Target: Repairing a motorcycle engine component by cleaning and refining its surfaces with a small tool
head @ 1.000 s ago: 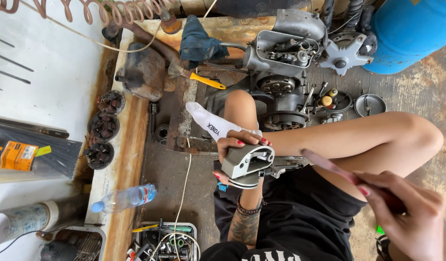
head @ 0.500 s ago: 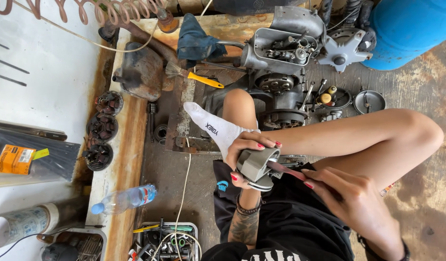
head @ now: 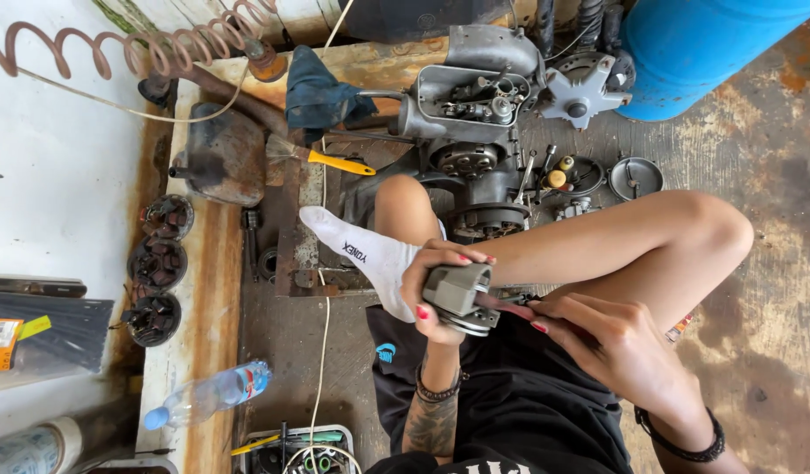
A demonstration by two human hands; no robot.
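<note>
My left hand (head: 433, 290) grips a small grey metal engine part (head: 458, 298), round-rimmed at its lower end, over my lap. My right hand (head: 602, 338) holds a thin reddish tool (head: 503, 305) whose tip goes into the side of that part. Both hands sit above my crossed legs; my foot in a white sock (head: 361, 254) points left. Beyond my knee stands a grey engine block (head: 475, 114) with its covers off.
Round metal covers (head: 635, 176) and small parts lie right of the engine. A yellow-handled brush (head: 322, 158), a dark blue rag (head: 322, 96), three coil plates (head: 157, 263), a plastic water bottle (head: 207, 397), a tool tray (head: 304, 449) and a blue barrel (head: 699, 53) surround me.
My right hand came in from the lower right and brought the thin tool to the metal part. My left hand turned the part slightly.
</note>
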